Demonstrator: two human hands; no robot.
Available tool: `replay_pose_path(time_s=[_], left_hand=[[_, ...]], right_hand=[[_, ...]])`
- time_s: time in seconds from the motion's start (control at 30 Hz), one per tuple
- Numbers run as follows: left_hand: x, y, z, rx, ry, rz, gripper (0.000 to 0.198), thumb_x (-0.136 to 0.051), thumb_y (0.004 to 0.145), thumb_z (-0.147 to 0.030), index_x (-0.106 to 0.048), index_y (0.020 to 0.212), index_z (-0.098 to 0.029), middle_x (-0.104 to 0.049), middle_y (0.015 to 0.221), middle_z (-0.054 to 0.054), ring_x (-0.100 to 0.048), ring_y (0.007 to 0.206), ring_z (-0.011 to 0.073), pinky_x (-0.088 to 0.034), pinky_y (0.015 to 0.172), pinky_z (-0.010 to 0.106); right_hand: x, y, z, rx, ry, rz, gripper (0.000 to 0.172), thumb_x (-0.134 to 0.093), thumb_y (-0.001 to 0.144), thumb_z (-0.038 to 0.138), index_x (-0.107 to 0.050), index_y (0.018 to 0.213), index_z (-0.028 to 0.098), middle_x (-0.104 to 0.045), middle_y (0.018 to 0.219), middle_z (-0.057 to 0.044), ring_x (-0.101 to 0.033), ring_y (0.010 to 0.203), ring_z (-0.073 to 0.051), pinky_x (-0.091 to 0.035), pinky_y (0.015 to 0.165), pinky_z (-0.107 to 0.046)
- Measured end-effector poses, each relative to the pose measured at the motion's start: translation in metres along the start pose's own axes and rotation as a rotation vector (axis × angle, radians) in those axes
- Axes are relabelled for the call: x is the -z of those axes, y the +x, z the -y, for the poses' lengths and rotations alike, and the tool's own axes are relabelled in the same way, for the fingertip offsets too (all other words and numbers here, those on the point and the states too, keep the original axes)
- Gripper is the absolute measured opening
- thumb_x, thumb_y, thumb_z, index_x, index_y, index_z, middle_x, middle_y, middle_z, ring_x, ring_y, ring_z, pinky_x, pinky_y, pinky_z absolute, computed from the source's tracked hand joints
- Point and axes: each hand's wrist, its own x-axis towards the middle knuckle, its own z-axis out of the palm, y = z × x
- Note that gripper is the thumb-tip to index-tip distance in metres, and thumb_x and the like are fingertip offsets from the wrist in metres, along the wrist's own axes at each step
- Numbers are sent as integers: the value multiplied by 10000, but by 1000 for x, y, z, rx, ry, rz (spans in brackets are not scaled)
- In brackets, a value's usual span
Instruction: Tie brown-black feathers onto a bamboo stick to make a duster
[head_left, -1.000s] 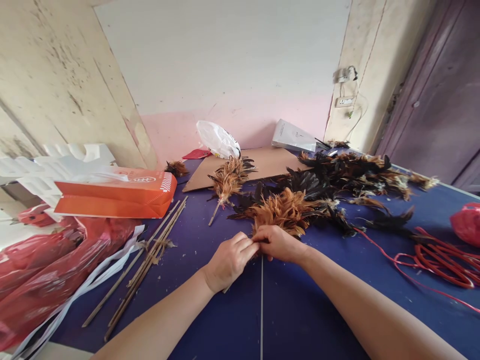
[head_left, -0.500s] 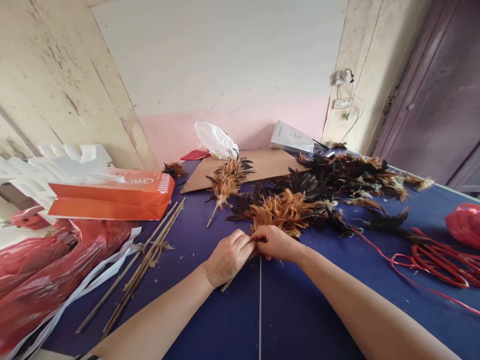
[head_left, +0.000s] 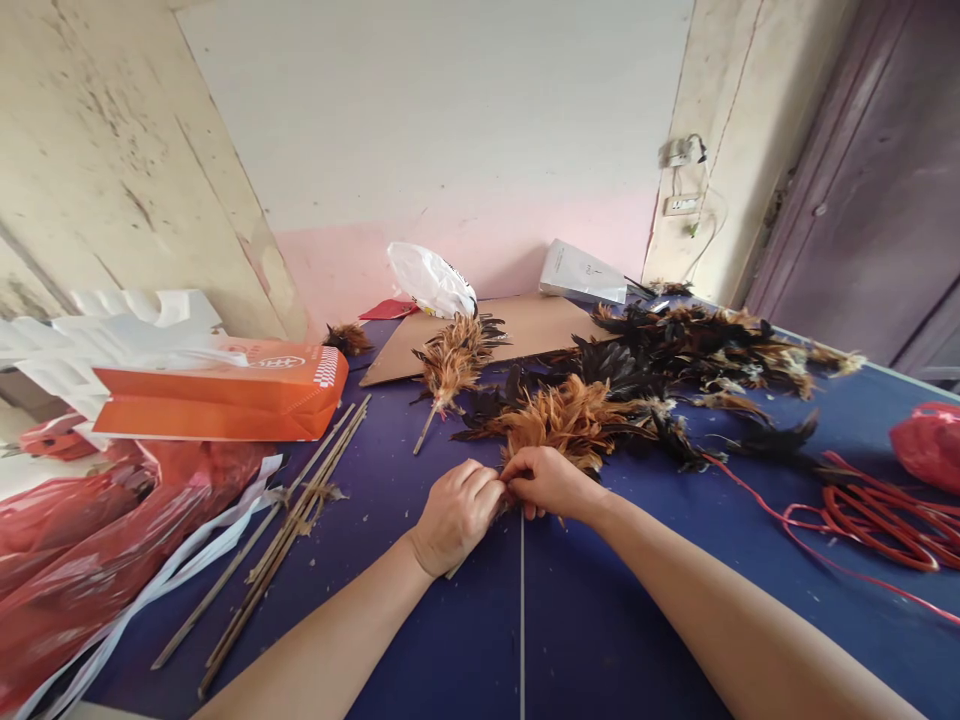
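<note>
My left hand (head_left: 459, 512) is closed round a thin wooden stick (head_left: 452, 573), whose lower end pokes out below the fist. Beside it, my right hand (head_left: 551, 485) is pinched shut, its fingertips meeting the left fingers; whatever they grip is hidden. A fluffy bunch of brown feathers (head_left: 564, 420) spreads just beyond both hands. Whether it is fixed to the stick cannot be made out. A feather duster (head_left: 450, 365) with a short bare handle lies farther off, partly on a cardboard sheet (head_left: 536, 335).
Loose black and brown feathers (head_left: 690, 350) are heaped at the right, near a coil of red cord (head_left: 885, 520). On the left lie several thin sticks (head_left: 289, 530), an orange paper bag (head_left: 217, 405) and red plastic bags (head_left: 135, 560). A white plastic bag (head_left: 431, 280) sits at the back.
Both hands stay at the same spot. My left hand has turned slightly and covers more of the stick, so less of its lower end shows.
</note>
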Motion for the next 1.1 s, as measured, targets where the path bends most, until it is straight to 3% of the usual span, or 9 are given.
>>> replay_pose_path(time_s=[0.17, 0.53, 1.1], left_hand=[[2, 1, -1, 21, -4, -5, 208, -425, 876, -195, -590, 755, -156, -593, 712, 48, -499, 684, 167, -435, 650, 293], [1, 1, -2, 25, -40, 11, 245, -388, 891, -194, -596, 772, -144, -605, 741, 64, -505, 710, 169, -449, 678, 294], [-4, -1, 1, 46, -27, -21, 225, -416, 876, -181, -605, 755, -157, -602, 720, 58, -536, 715, 170, -457, 671, 298]], right_hand=[[-2, 1, 0, -31, 60, -5, 208, -412, 700, 95, -579, 811, 150, -530, 426, 61, -516, 354, -69, -397, 334, -124], [6, 2, -2, 18, 81, 105, 156, -470, 665, 90, -604, 727, 136, -572, 504, 39, -558, 410, -80, -453, 369, -149], [4, 0, 2, -43, 106, 55, 157, -446, 696, 85, -567, 771, 150, -550, 467, 57, -566, 389, -92, -456, 338, -154]])
